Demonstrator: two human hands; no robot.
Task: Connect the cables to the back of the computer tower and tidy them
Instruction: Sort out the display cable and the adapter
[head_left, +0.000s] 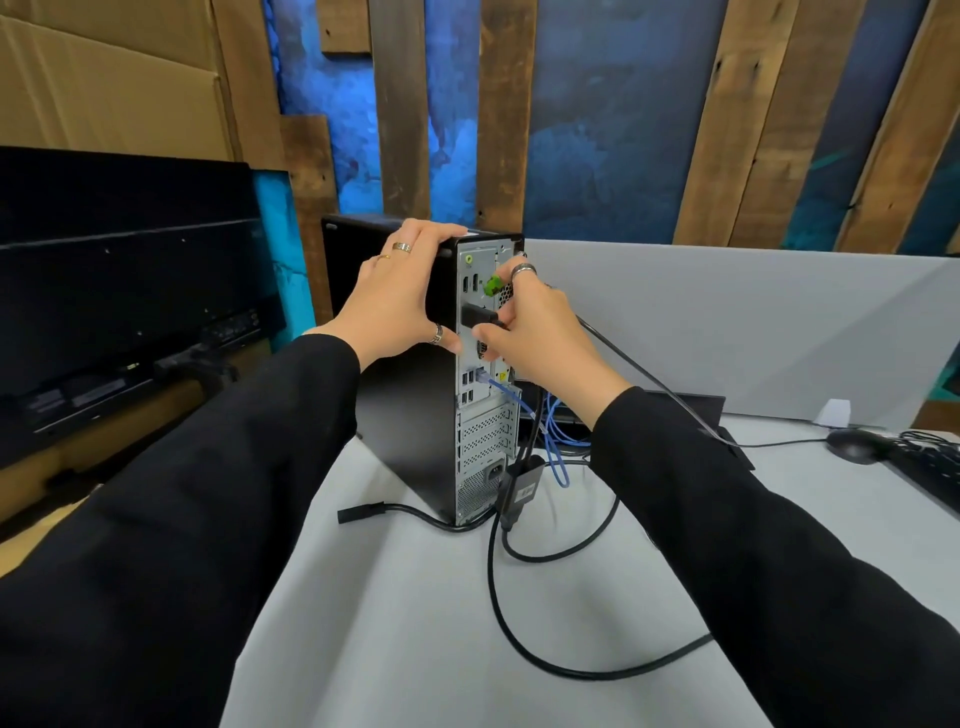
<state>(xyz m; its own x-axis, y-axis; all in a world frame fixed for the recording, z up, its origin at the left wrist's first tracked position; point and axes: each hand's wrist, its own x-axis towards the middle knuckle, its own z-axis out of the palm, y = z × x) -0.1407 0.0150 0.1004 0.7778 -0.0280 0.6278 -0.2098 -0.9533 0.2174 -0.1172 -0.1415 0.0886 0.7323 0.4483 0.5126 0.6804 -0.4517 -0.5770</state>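
Note:
A black computer tower (410, 431) stands upright on the grey table (415, 623), its metal back panel (480, 415) facing me. My left hand (400, 296) grips the tower's top rear corner, fingers over the top and thumb on the side. My right hand (530, 325) pinches a black cable plug (478, 315) at a port in the upper part of the panel. A blue network cable (519, 402) is plugged in lower down. A black adapter box (522, 488) hangs on black cables (519, 639) that loop across the table. A loose black plug (361, 512) lies left of the tower's base.
A black monitor (114, 291) lies tilted at the left beside cardboard (104, 78). A grey partition (753, 327) stands behind the table. A black mouse (854, 444), a keyboard (930, 467) and a small white object (834, 413) sit at the right.

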